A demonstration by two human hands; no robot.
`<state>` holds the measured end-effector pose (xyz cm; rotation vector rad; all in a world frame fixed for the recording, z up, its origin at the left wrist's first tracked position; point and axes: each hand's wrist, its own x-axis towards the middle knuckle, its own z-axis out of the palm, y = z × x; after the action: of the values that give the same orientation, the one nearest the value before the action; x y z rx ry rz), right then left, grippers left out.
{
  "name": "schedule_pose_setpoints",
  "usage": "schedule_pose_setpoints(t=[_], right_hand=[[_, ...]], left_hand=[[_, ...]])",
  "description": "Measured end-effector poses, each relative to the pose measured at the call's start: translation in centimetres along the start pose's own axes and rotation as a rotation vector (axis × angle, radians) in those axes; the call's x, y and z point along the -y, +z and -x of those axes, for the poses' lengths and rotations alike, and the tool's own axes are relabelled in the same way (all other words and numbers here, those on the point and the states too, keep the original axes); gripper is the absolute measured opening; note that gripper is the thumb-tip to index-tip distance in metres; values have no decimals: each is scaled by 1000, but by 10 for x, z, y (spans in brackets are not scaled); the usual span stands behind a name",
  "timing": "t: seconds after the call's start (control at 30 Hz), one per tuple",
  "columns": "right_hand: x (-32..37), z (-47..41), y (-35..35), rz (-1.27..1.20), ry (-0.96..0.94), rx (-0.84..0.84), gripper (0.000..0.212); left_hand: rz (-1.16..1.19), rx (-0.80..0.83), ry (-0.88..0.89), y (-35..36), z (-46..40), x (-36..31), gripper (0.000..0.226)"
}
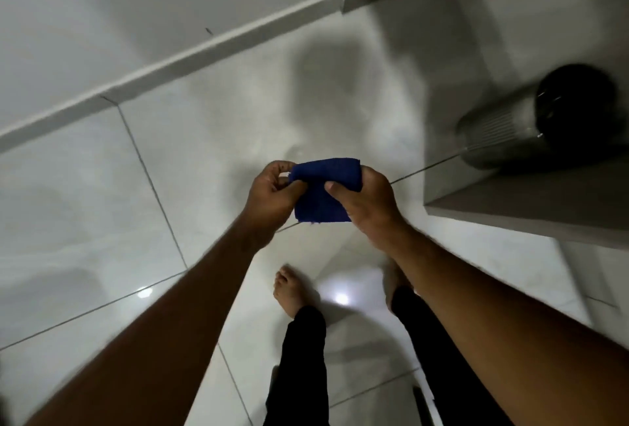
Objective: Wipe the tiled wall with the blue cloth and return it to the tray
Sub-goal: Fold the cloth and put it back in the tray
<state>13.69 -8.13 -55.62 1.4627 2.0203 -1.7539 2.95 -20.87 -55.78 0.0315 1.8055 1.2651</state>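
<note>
Blue cloth [323,194], held in mid-air above the tiled floor [102,221]. The left hand [272,197] is pinched on its upper left edge; the right hand [364,201] is closed on its right side, thumb over the front. The cloth is judged light, soft and limp; it is best gripped at edges or bunched. No tray is seen.

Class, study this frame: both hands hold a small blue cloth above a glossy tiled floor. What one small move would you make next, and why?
Probably finish folding the small dark-blue cloth into a flat pad. The left hand pinches its upper left corner and the right hand grips its right side. It hangs in mid-air, touching neither the glossy white floor tiles nor any wall.
</note>
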Motion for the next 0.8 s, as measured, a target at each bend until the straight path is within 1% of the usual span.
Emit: schedule_pose_setpoints(t=[0.1, 0.17, 0.23, 0.33, 0.4, 0.47, 0.6, 0.7, 0.8], right_hand=[[88, 67, -40, 91, -86, -7, 39], [142, 117, -63, 155, -159, -22, 40], [184, 162, -77, 226, -218, -66, 40], [237, 225, -94, 273, -314, -68, 37], [258, 252, -106, 283, -342, -55, 38], [270, 271, -114, 268, -324, -35, 41], [284, 297, -132, 225, -254, -22, 58], [287, 309, -147, 144, -253, -66, 66], [290, 312, -167, 132, -263, -165, 68]], left_hand=[[72, -10, -35, -8, 78, -86, 21], [67, -23, -3, -13, 132, -143, 21], [15, -32, 28, -17, 180, -185, 21], [-19, -53, 65, -26, 244, -229, 24], [-20, -56, 102, -32, 271, -246, 24], [-33, -27, 145, -37, 289, -257, 26], [-90, 61, 201, -36, 302, -280, 31], [-125, 114, 215, -24, 303, -297, 32], [-162, 141, 249, -3, 299, -313, 32]])
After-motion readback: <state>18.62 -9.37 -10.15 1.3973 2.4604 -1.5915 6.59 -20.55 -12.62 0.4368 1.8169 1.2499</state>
